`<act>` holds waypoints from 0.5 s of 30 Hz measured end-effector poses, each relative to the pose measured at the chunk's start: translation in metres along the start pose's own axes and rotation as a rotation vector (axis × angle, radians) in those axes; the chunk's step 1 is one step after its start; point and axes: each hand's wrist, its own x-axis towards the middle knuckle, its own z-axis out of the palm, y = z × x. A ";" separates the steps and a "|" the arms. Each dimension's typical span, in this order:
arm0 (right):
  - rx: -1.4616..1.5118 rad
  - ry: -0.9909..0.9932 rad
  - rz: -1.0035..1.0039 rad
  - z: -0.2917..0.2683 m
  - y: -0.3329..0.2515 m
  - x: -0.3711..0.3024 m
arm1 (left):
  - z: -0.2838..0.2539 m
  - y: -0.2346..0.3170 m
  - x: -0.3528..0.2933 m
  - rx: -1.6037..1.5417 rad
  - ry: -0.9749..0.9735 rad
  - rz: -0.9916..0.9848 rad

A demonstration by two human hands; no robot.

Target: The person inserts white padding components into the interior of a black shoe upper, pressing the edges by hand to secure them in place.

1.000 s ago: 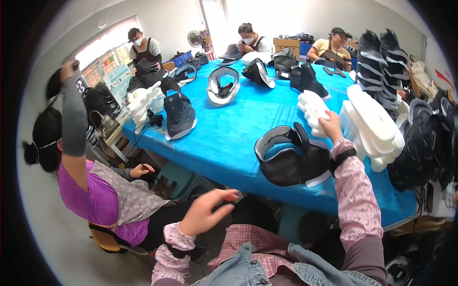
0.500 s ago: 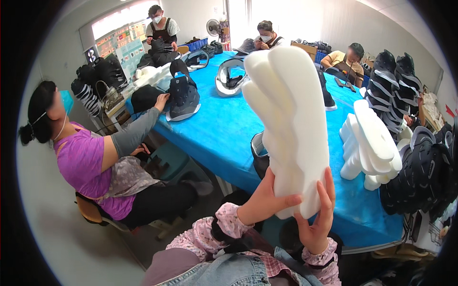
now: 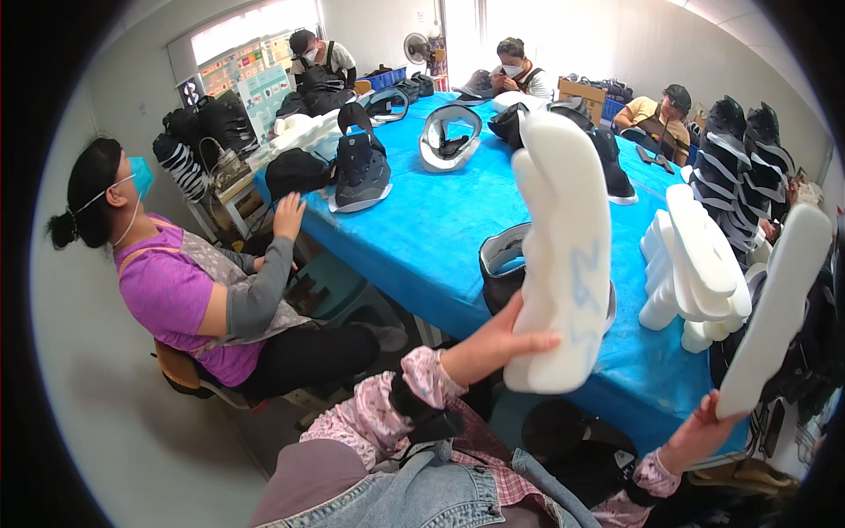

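My left hand [image 3: 488,346] is closed round the lower end of a stack of thick white foam insoles [image 3: 554,264], held upright over the near table edge. Blue marker-like strokes show on the stack's side. Out to the right, my right hand [image 3: 695,431] pinches the bottom end of a single white foam insole [image 3: 779,308], which tilts up and away from the stack. Behind the held stack stands a black shoe [image 3: 500,286] with a grey lining, partly hidden by it.
Blue sheeting covers the table [image 3: 405,255]. A pile of foam insoles [image 3: 687,255] lies on its right side, near tall stacked black shoes [image 3: 731,158]. Black shoes [image 3: 359,176] stand further left. A person in purple [image 3: 167,282] sits at left; others work across the table.
My right hand has left the stack and moved right with one insole in it. The left hand keeps the stack, now turned. The person at left has drawn an arm back from the black shoes.
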 end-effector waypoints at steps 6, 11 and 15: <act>-0.166 0.012 0.043 -0.038 -0.014 -0.027 | 0.000 0.013 0.120 0.005 -0.033 0.074; -0.221 0.051 0.094 -0.037 -0.022 -0.052 | -0.007 -0.016 0.220 0.508 0.226 0.328; -0.334 0.011 0.082 -0.056 -0.028 -0.051 | -0.001 -0.037 0.192 0.804 0.346 0.547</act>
